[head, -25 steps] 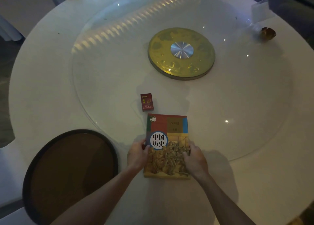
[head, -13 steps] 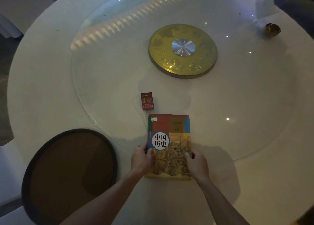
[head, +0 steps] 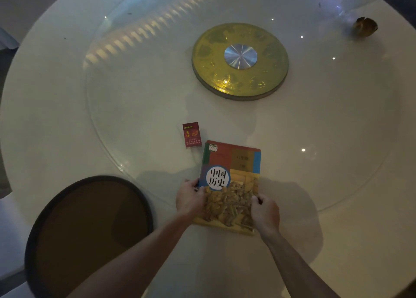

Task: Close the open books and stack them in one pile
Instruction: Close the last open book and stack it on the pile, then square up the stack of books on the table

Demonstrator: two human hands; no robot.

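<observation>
A closed book [head: 231, 180] with a colourful cover and a white circle bearing Chinese characters lies flat near the front of the round white table [head: 56, 95]. It looks thick, so other books may lie under it, but I cannot tell. My left hand [head: 190, 199] grips its left edge. My right hand [head: 265, 213] grips its right edge near the lower corner. No open book is in view.
A small red box [head: 191, 134] lies just beyond the book's top left corner. A glass turntable [head: 135, 95] with a gold hub [head: 240, 61] covers the table's middle. A dark round chair seat [head: 90, 230] sits at the front left. A small brown object [head: 364, 27] rests far right.
The book has turned slightly clockwise and my hands have shifted a little along its side edges. Both hands stay on the book.
</observation>
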